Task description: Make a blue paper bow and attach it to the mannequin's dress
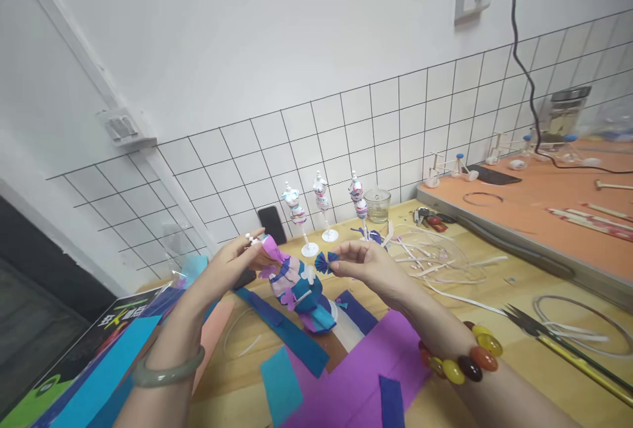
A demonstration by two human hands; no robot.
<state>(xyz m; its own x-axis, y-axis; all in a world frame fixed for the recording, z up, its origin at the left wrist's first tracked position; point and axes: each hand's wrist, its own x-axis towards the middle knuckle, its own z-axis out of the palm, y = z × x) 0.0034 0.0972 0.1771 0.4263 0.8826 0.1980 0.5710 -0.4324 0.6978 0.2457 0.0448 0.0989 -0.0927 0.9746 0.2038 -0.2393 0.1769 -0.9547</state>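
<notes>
My left hand [236,260] is closed around the top of a small dress form [297,283], which lies tilted with its stand end toward me. Pink, purple, teal and blue paper pieces cover the form, with small white and purple flower shapes on it. Between the thumb and fingers of my right hand [359,262] is a pleated dark blue paper bow [326,262], held just beside the form. Below lie a purple paper sheet [356,375], a teal paper strip [291,336] and a light blue paper piece [281,382].
Three more dress forms [324,207] stand upright at the back beside a glass [378,206] and a phone [272,224]. Loose white strips [445,260] and tweezers [531,326] lie to the right. An orange-topped table [544,217] adjoins; packaging and papers [119,342] sit left.
</notes>
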